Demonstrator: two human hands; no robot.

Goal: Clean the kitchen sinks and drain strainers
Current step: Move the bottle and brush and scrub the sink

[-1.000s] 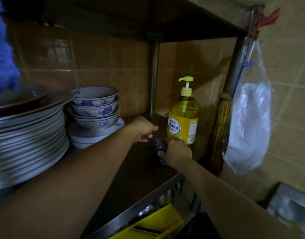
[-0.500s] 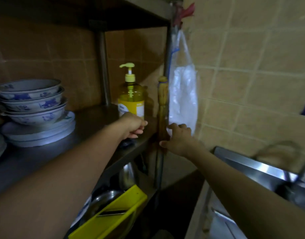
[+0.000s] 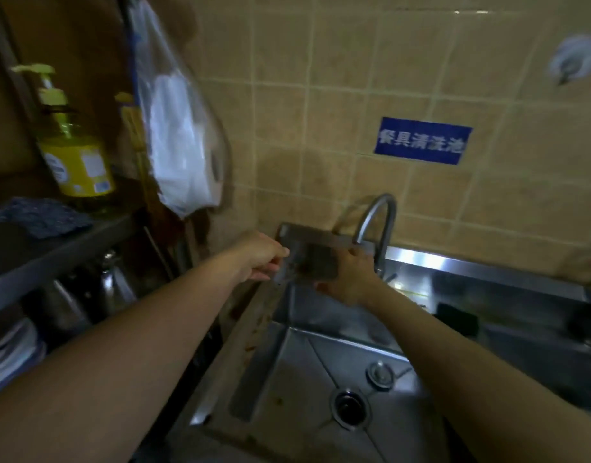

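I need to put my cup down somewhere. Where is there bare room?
The sink floor between its left wall and the drain hole is bare. The shelf front, before the blue cloth, is free. It is crowded around the tap, where both hands work.

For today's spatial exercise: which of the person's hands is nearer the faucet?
Right. The right hand sits just beside the faucet, near its base. The left hand is further left, over the sink corner.

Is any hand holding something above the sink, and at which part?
Both hands hold a dark scouring pad: the left hand pinches its left edge, and the right hand grips its right side. The blur hides finer detail.
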